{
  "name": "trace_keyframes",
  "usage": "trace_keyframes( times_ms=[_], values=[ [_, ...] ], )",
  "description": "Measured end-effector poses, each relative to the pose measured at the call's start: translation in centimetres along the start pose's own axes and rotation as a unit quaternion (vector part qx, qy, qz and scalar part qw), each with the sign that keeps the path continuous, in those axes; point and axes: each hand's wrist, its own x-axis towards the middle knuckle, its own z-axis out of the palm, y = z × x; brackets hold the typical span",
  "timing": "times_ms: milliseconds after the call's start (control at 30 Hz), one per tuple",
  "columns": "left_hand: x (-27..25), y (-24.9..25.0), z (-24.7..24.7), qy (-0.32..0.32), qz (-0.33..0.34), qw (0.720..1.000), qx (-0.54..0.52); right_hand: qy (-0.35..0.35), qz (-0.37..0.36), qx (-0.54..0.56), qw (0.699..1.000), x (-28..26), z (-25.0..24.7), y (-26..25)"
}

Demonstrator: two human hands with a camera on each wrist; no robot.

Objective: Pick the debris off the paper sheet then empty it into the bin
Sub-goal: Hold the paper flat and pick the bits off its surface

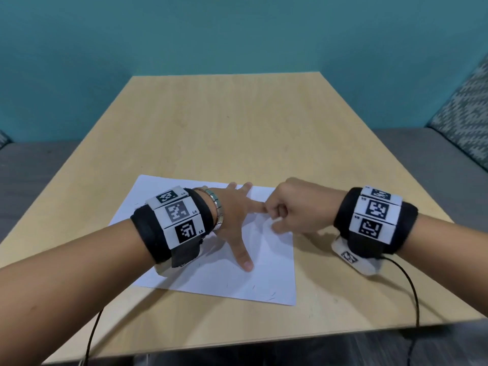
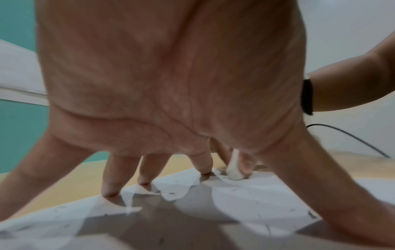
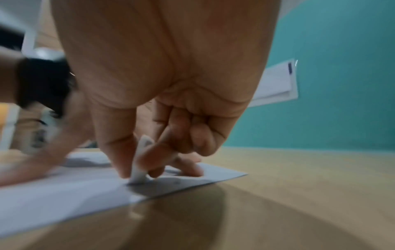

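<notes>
A white paper sheet [image 1: 216,281] lies on the wooden table [image 1: 227,122], near its front edge. Small dark debris shavings [image 1: 272,295] are scattered over it, also seen in the left wrist view as debris specks [image 2: 312,214]. My left hand [image 1: 237,212] is spread flat, its straight fingers [image 2: 109,189] pressing the sheet down. My right hand [image 1: 287,210] pinches a small white eraser [image 3: 138,162] between thumb and fingers, its tip touching the paper [image 3: 53,191] near the far right corner. The eraser [image 2: 234,169] sits just past my left index finger. No bin is in view.
Black cables [image 1: 412,286] run off the table's front edge from both wrist bands. A grey bench [image 1: 412,154] with a patterned cushion [image 1: 464,120] stands to the right. A teal wall [image 1: 211,35] is behind, with a white sheet [image 3: 275,82] fixed to it.
</notes>
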Motion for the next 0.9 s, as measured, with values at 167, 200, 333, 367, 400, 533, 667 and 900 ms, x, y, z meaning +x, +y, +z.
trace_keyframes(
  times_ms=[167, 200, 333, 367, 400, 533, 667, 900],
  values=[
    [-0.2, 0.2, -0.1, -0.002, -0.002, 1.0, 0.01, -0.077, -0.032, 0.035, 0.996, -1.0, 1.4, -1.3],
    [-0.2, 0.2, -0.1, -0.003, -0.001, 1.0, 0.009, -0.064, -0.02, 0.035, 0.997, -0.7, 1.1, -0.9],
    [-0.3, 0.3, -0.1, 0.001, -0.001, 1.0, 0.008, -0.016, 0.015, 0.022, 1.0, -0.4, 0.2, 0.0],
    [-0.3, 0.3, -0.1, 0.001, 0.0, 1.0, 0.011, -0.041, -0.001, 0.018, 0.999, -0.7, 0.6, -0.5],
    [-0.3, 0.3, -0.1, 0.001, 0.0, 1.0, 0.013, -0.07, -0.016, 0.018, 0.997, -1.0, 1.0, -0.9],
    [-0.1, 0.1, -0.1, 0.002, 0.004, 1.0, 0.011, -0.009, 0.02, 0.01, 1.0, -0.5, -0.3, 0.5],
    [0.0, 0.2, 0.0, 0.0, -0.003, 1.0, 0.021, -0.059, -0.031, 0.006, 0.998, -1.2, 1.0, -1.3],
    [0.2, -0.6, 0.5, 0.033, 0.022, 0.999, 0.004, -0.024, -0.019, -0.008, 0.999, 1.0, 0.7, -1.9]
  ],
)
